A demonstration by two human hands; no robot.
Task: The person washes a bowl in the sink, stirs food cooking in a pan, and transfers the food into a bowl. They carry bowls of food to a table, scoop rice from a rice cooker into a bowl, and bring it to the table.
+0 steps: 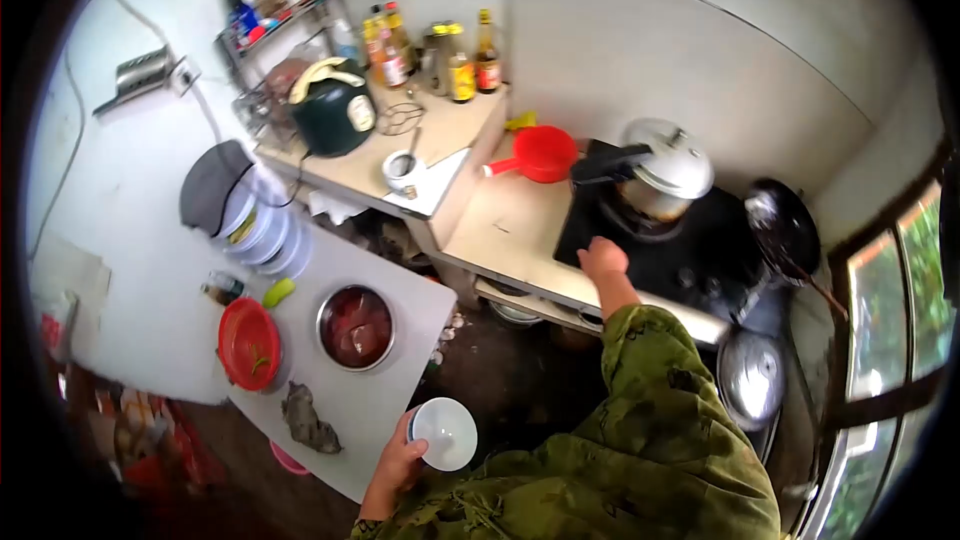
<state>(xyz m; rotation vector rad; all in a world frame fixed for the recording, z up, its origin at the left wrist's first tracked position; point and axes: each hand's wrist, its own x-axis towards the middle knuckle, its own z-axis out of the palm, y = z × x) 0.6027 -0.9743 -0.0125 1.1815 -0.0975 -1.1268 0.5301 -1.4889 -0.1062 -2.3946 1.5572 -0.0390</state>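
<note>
A white bowl (446, 434) is in my left hand (401, 452), thumb over its rim, beside the edge of the white table (400, 380). My right hand (603, 259) reaches to the front left part of the black stove (690, 265). Its fingers are bent, and whatever they touch or hold is too small to make out. Behind that hand, a silver pressure cooker (668, 172) with a black handle stands on the left burner. A steel bowl with dark red contents (356, 328) sits on the white table.
A red basin (249, 344), a grey cloth (309, 419) and stacked clear containers (262, 230) are on the table. A red dipper (545, 153) lies left of the stove, a black wok (781, 228) right. Bottles (461, 76) and a dark green cooker (335, 112) stand on the upper counter.
</note>
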